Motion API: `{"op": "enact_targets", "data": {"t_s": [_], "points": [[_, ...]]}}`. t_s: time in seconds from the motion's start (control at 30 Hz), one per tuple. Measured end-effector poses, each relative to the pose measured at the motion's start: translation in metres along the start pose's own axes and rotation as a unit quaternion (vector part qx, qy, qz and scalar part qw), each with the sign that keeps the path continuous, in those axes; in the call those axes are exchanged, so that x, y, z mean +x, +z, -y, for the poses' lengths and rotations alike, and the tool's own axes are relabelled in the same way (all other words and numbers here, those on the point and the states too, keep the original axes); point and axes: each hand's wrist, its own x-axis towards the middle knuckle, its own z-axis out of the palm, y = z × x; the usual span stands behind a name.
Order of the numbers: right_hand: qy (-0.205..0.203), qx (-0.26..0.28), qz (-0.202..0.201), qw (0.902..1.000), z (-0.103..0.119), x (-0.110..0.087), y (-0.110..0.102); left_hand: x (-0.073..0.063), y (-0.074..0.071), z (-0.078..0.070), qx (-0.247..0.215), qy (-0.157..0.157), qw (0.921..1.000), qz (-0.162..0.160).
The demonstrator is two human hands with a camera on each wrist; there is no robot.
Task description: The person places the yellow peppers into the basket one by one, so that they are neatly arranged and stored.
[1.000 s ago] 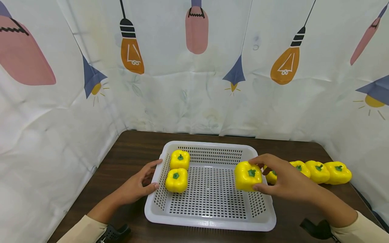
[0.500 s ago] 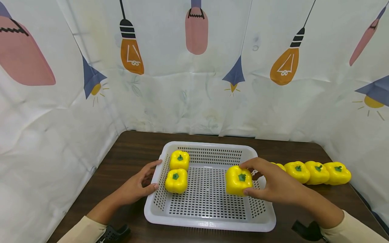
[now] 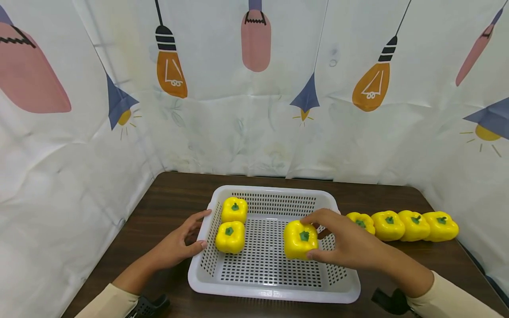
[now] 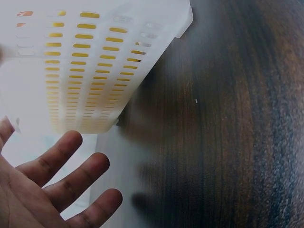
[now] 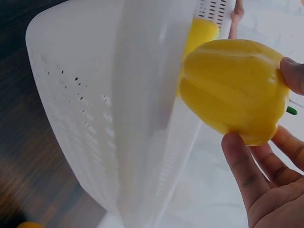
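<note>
From where I stand, the right hand point(image 3: 338, 238) pinches a yellow pepper point(image 3: 299, 240) between thumb and fingers point(image 5: 244, 166), parted to its width, above the inside of the white basket point(image 3: 274, 293), right of its middle. The left hand point(image 3: 183, 238) has its fingers loosely spread at the basket's left edge, gripping nothing that I can see. My worry is the skin: it looks slick, and with contact mostly at the fingertips the pepper could twist out and drop. A hasty swing leftward might also bump the two seated peppers point(image 3: 231, 238), and with so light a touch on the left, a knock could slide the basket over the smooth counter point(image 3: 187, 190). The peppers are blocky, lobed and glossy, probably plastic, with green stubs of stem. The basket seems thin moulded plastic, slotted all over, round-cornered; four more peppers point(image 3: 413, 227) sit in a row to its right.
</note>
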Motion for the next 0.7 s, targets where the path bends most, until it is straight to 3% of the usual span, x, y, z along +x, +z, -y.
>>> {"op": "enact_targets", "data": {"t_s": [0.27,0.53,0.7], "points": [[-0.003,0.010,0.009,0.9999,0.005,0.006,0.006,-0.003,0.001,-0.005,-0.019,0.001,0.9997,0.013],[0.003,0.008,0.019,0.9998,0.013,0.014,0.013,-0.002,0.001,-0.004,-0.011,-0.012,0.9999,0.005],[0.009,0.002,0.028,0.9996,0.018,0.019,0.017,-0.002,0.001,-0.003,-0.013,0.000,0.9999,0.009]]}}
